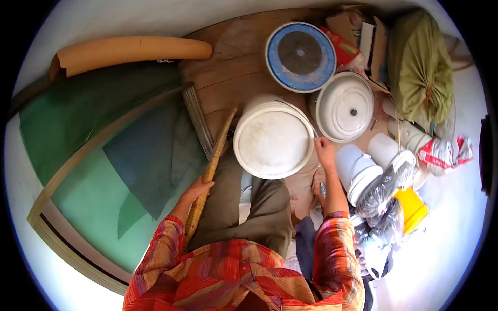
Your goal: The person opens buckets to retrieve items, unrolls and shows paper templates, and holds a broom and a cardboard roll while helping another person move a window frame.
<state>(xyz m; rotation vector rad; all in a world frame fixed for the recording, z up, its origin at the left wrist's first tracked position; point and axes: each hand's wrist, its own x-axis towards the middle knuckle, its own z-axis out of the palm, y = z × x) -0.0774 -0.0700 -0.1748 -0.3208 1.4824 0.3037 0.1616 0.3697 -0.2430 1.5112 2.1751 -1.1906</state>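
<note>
White bucket (273, 137) before the person's knees, its round top facing upward. The right hand (325, 150) closes on its thin handle (315, 132); the left hand (197, 188) grasps a tapering woven pole (211, 173) beside the left leg (218, 199).

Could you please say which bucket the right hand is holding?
The white-lidded bucket at the knees: only its handle is in the right hand.

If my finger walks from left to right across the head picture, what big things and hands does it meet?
Green sheets → left hand on the stick → big white bucket → right hand → yellow tub.
</note>
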